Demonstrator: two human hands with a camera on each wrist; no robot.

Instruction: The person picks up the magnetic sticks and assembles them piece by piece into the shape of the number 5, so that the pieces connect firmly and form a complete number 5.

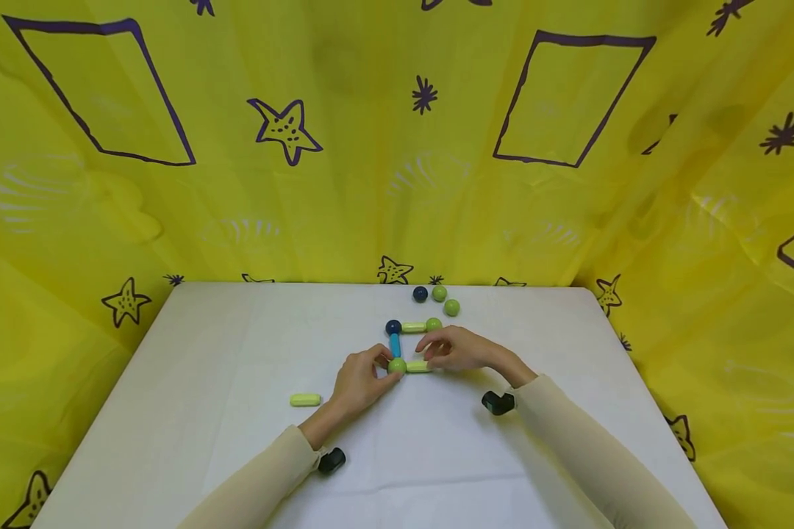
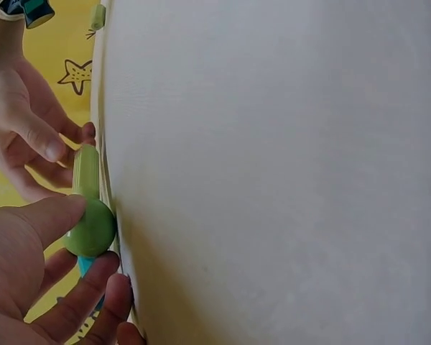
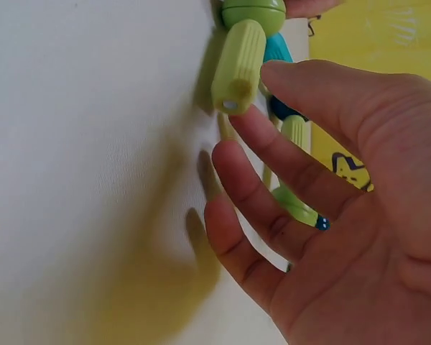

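Note:
My left hand (image 1: 360, 383) pinches a green ball (image 1: 397, 365) between thumb and fingers. From that ball a pale yellow-green rod (image 3: 238, 65) sticks out to the right and a blue rod (image 1: 395, 344) runs back to a dark blue ball (image 1: 393, 328). A second yellow-green rod (image 1: 413, 328) joins the dark ball to another green ball (image 1: 433, 324), making a three-sided shape. At the free end of the near rod is my right hand (image 1: 462, 348), its fingers loosely bent and spread; thumb and index tips lie close to the rod, without a clear grip.
Behind the shape lie a loose dark blue ball (image 1: 420, 294) and two green balls (image 1: 440, 293). A loose yellow-green rod (image 1: 305, 400) lies left of my left hand. The white table (image 1: 238, 330) ends at a patterned yellow curtain (image 1: 344, 206) at the back.

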